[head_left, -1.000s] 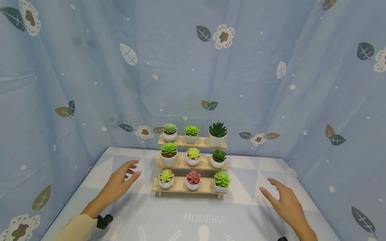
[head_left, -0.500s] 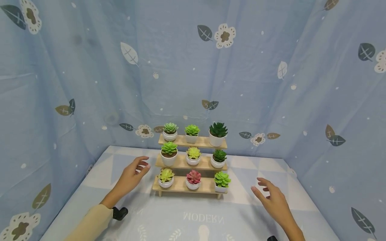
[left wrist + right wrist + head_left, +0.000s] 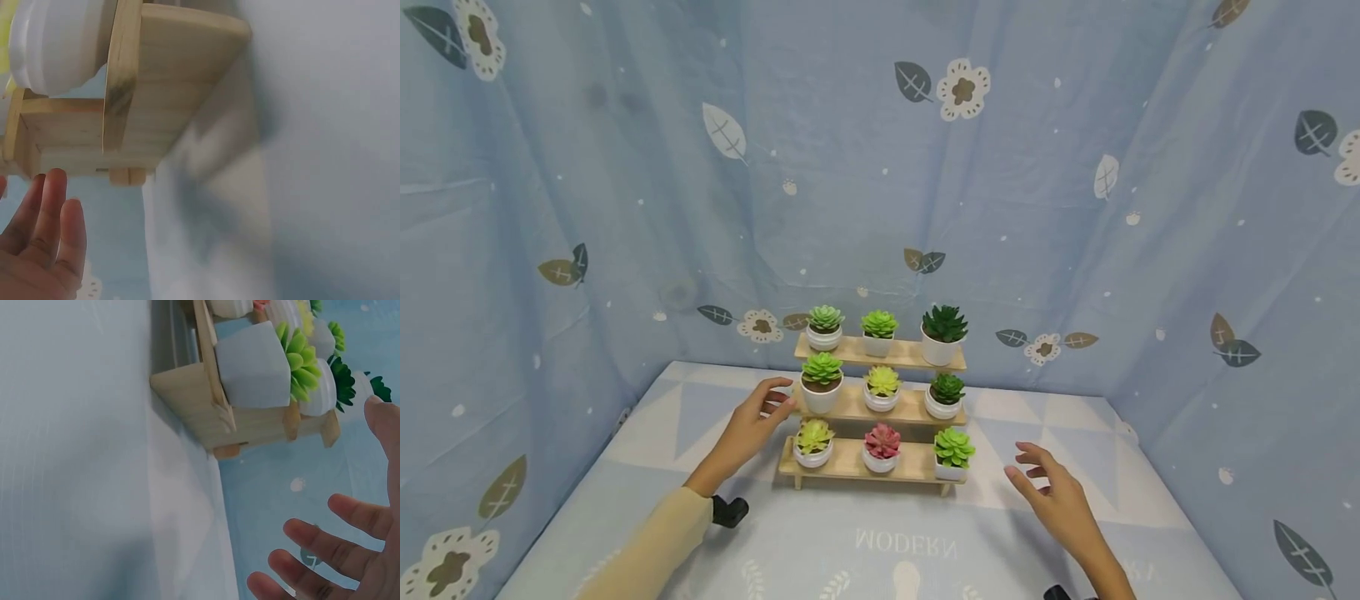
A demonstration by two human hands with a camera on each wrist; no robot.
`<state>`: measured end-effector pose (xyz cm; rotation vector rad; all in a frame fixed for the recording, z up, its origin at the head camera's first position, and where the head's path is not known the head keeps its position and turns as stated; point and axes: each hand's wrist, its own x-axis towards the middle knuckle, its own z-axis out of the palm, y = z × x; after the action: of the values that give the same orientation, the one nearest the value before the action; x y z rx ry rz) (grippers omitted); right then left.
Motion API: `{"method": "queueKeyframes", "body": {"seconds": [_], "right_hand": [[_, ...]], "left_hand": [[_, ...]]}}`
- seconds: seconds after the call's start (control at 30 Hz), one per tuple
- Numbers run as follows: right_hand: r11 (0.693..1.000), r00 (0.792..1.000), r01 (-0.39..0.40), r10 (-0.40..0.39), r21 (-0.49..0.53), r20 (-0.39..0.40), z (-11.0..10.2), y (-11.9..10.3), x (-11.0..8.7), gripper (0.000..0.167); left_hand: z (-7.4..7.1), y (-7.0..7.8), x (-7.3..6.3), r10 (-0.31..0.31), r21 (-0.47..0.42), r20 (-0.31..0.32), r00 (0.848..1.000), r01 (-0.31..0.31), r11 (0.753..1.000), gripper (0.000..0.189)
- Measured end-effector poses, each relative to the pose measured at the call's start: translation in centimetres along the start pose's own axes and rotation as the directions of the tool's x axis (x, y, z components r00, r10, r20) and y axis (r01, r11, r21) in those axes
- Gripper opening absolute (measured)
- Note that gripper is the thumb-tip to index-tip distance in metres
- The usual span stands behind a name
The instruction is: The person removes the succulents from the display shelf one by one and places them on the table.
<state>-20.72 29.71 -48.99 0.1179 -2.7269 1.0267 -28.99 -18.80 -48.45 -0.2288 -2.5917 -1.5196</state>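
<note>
A three-tier wooden stand [image 3: 850, 473] carries several small potted succulents in white pots. My left hand [image 3: 751, 427] is at the left end of the stand, close to the middle tier and its bright green succulent [image 3: 822, 385]; its fingers are loosely bent and hold nothing. Whether a fingertip touches the stand I cannot tell. In the left wrist view, fingers [image 3: 53, 206] show below the stand's side. My right hand [image 3: 1054, 498] hovers right of the stand, apart from it, fingers spread. Nearest to it is the light green succulent [image 3: 953, 450] on the bottom tier.
A pink succulent [image 3: 881, 446] is in the middle of the bottom tier. At the top right stands a dark green succulent [image 3: 943, 333]. A patterned cloth [image 3: 910, 508] covers the table. Blue curtains [image 3: 850, 150] enclose the back and sides.
My left hand has moved right, up to the stand's left end. My right hand has moved left toward the stand. The stand and pots have stayed in place.
</note>
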Motion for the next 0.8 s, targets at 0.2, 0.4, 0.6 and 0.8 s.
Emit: {"method": "queueKeyframes", "body": {"seconds": [0.2,0.4,0.6,0.8], "right_hand": [[0.999,1.000,0.012,-0.012,0.046,0.009,1.0,-0.4,0.3,0.054],[0.998,1.000,0.002,-0.004,0.066,0.024,1.9,-0.6,0.5,0.056],[0.997,1.000,-0.013,0.011,0.074,0.024,2.5,-0.9,1.0,0.060],[0.995,1.000,-0.015,0.013,0.101,0.021,2.9,-1.0,1.2,0.057]], "left_hand": [[0.7,-0.5,0.9,-0.063,-0.112,0.054,0.997,0.069,0.991,0.058],[1.0,-1.3,1.4,-0.116,-0.215,0.109,0.987,0.137,0.967,0.064],[1.2,-1.7,1.9,-0.130,-0.257,0.128,0.983,0.159,0.953,0.062],[1.1,-1.8,2.0,-0.109,-0.305,0.177,0.978,0.159,0.939,0.059]]}}
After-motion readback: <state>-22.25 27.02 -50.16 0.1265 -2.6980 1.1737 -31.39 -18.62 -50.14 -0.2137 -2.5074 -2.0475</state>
